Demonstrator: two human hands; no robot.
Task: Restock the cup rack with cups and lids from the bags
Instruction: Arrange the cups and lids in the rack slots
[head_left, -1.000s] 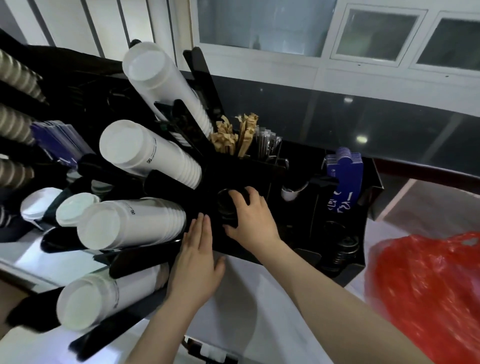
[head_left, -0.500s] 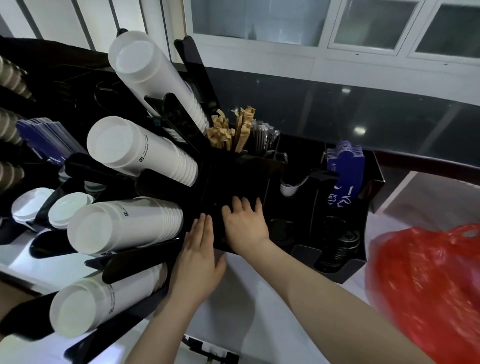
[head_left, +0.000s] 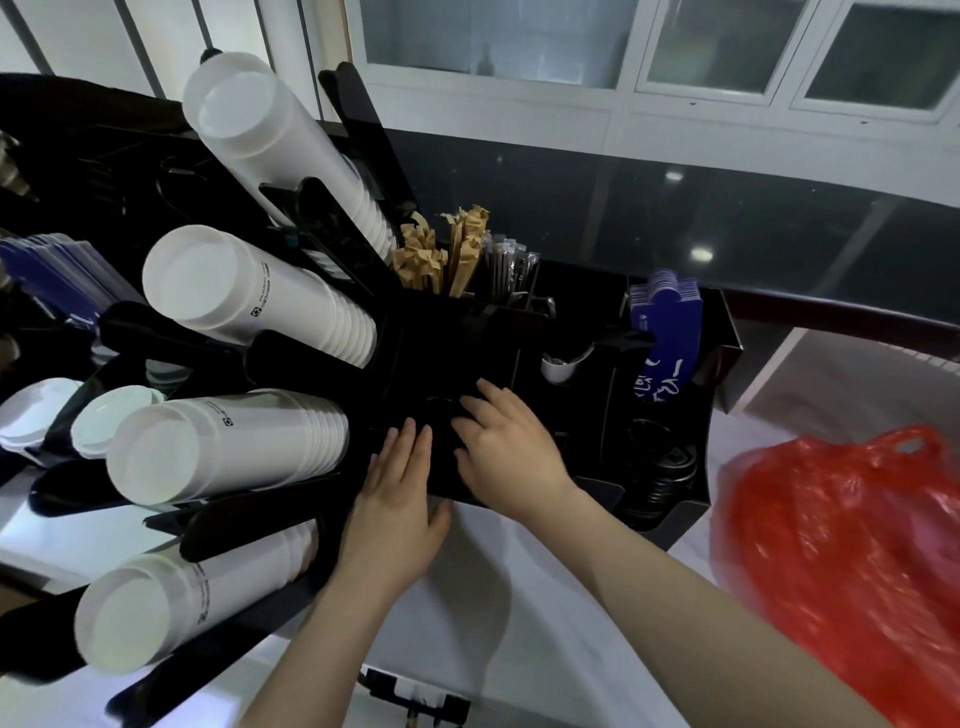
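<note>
Head view: at frame centre both hands rest against the black cup rack. The left hand lies flat, fingers straight and together, released, touching the rack's lower front edge. The right hand, just beside it, spreads relaxed fingers over a dark round compartment holding black lids, grasping nothing that can be made out. Four stacks of white cups lie in the rack's arms across the left of the frame. A red plastic bag sits on the white desk at lower right, apart from the hands. More black lids are stacked in the rack's right compartment.
</note>
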